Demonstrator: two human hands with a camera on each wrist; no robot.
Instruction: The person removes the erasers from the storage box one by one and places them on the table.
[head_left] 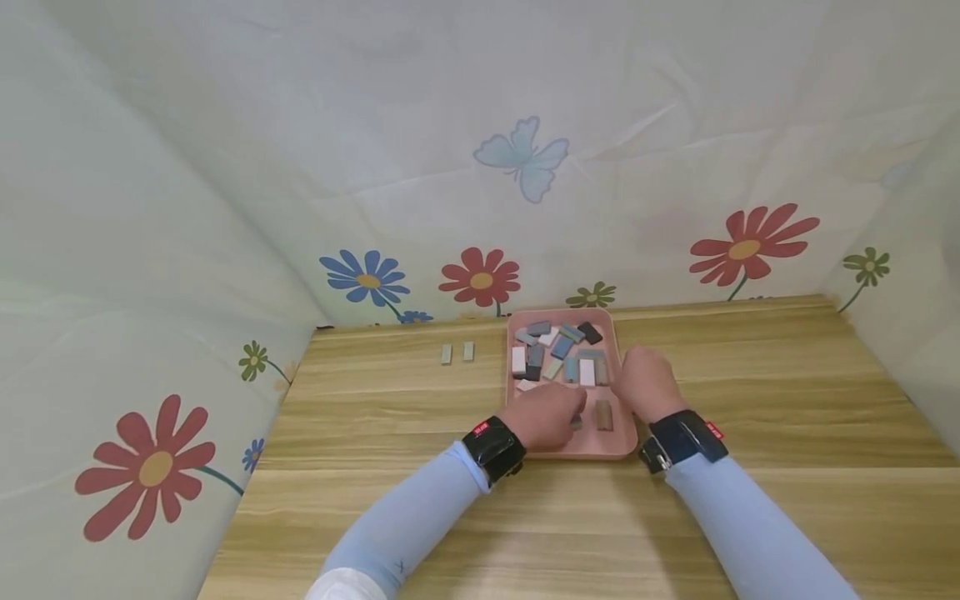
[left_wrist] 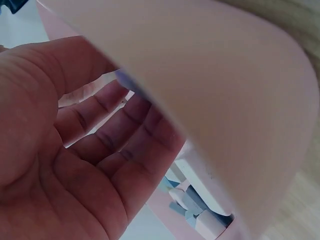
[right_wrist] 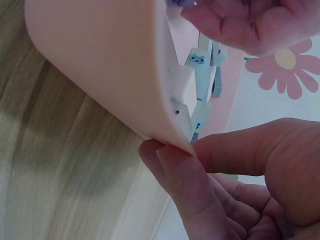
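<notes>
A pink tray (head_left: 588, 444) of small rectangular blocks sits on the table. My right hand (head_left: 651, 385) pinches its right rim between thumb and fingers, plain in the right wrist view on the tray wall (right_wrist: 100, 65). Over the tray's near part, my left hand (head_left: 546, 415) pinches a small blue-purple block (left_wrist: 131, 84); the tray wall hides most of it in the left wrist view. A brown block (head_left: 603, 415) lies between the hands. Farther back are a white block (head_left: 587, 372), a blue block (head_left: 562, 347), a black block (head_left: 591, 332) and several grey ones.
Two pale green blocks (head_left: 446, 354) stand apart on the wooden table (head_left: 390, 417), left of the tray. A white curtain (head_left: 637, 167) printed with flowers and a butterfly rises behind the table and along both sides.
</notes>
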